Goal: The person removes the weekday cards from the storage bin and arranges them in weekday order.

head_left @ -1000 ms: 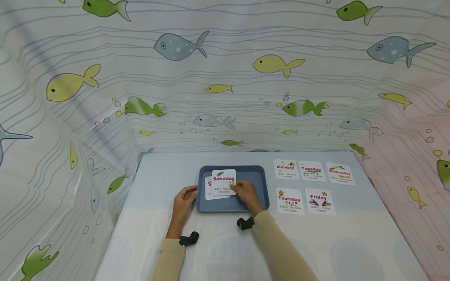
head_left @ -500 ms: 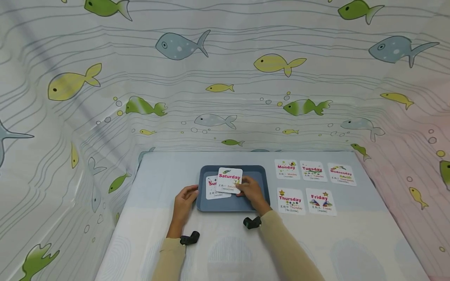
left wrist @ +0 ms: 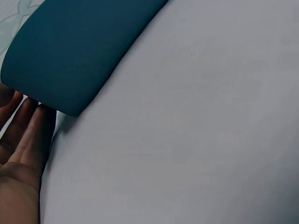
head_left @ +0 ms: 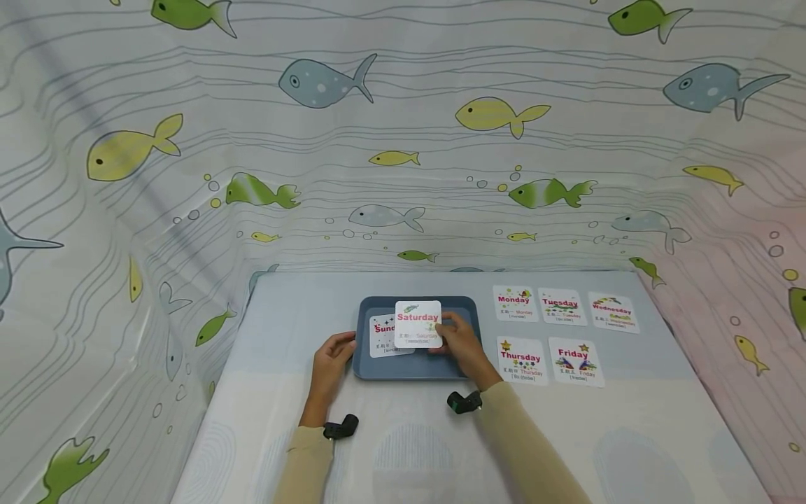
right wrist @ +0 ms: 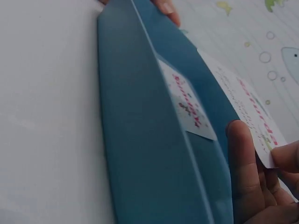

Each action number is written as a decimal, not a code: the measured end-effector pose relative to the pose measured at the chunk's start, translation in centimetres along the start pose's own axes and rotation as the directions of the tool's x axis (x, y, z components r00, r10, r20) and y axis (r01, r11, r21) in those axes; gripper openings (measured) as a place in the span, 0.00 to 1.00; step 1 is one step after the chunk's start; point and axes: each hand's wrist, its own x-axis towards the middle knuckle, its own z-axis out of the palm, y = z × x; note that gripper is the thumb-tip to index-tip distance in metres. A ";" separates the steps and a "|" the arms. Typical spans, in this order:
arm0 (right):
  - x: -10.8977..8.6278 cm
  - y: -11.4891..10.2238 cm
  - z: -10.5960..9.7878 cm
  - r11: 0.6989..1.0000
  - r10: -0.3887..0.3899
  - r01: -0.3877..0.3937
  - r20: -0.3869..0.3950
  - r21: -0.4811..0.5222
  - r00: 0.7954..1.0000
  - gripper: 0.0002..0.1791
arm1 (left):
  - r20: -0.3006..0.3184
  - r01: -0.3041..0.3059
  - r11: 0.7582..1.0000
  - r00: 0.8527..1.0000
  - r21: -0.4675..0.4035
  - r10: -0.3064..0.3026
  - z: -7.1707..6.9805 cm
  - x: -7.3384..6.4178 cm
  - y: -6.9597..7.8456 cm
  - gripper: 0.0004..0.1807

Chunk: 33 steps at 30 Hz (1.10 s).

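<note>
A white flashcard reading "Saturday" (head_left: 418,324) is pinched at its right edge by my right hand (head_left: 461,339); thumb and fingers show at that edge in the right wrist view. It is held over a blue-grey tray (head_left: 415,372) and partly covers the "Sunday" card (head_left: 382,341), which lies inside. At the tray's left side is my left hand (head_left: 330,362). Its extended fingers (left wrist: 35,133) meet the tray's end wall in the left wrist view, their tips hidden by the tray.
To the tray's right lie two rows of cards: Monday (head_left: 513,303), Tuesday (head_left: 560,306) and Wednesday (head_left: 613,312) behind, Thursday (head_left: 522,361) and Friday (head_left: 576,362) in front. A fish-patterned curtain (head_left: 441,189) encloses the pale table (head_left: 302,301).
My right hand has carried the Saturday card a little to the right, uncovering more of the Sunday card. The left hand stays at the tray's left side.
</note>
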 end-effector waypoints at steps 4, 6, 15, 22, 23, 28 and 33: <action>-0.4 -0.4 -0.5 1.000 -0.001 0.000 -0.040 -0.011 0.999 0.18 | 0.001 0.004 1.000 1.000 0.005 -0.004 -0.1 0.0 0.1 0.19; -0.8 -0.5 -0.8 1.000 -0.004 0.003 -0.057 -0.011 0.998 0.18 | 0.002 0.003 1.000 1.000 0.002 -0.003 -0.1 -0.1 0.0 0.18; -3.0 -0.7 -3.3 1.000 -0.013 0.012 -0.125 -0.012 0.992 0.16 | 0.000 0.009 1.000 1.000 -0.012 -0.009 -0.3 -0.1 -0.1 0.16; -4.7 -1.0 -5.9 1.000 -0.029 0.030 -0.177 0.003 0.984 0.19 | -0.005 -0.002 1.000 1.000 -0.019 0.002 -0.1 -0.1 0.0 0.17; -4.9 -1.0 -6.5 1.000 -0.028 0.029 -0.185 0.000 0.982 0.19 | -0.003 -0.002 1.000 1.000 -0.023 0.002 -0.1 -0.2 0.0 0.17; -6.2 -0.7 -9.1 1.000 -0.010 0.007 -0.232 -0.016 0.973 0.21 | 0.011 0.002 1.000 1.000 -0.026 -0.002 0.0 -0.1 -0.1 0.18; -7.5 -0.4 -11.5 0.998 -0.006 -0.009 -0.265 -0.056 0.964 0.24 | 0.011 -0.008 1.000 1.000 -0.027 0.008 -0.1 0.0 -0.1 0.17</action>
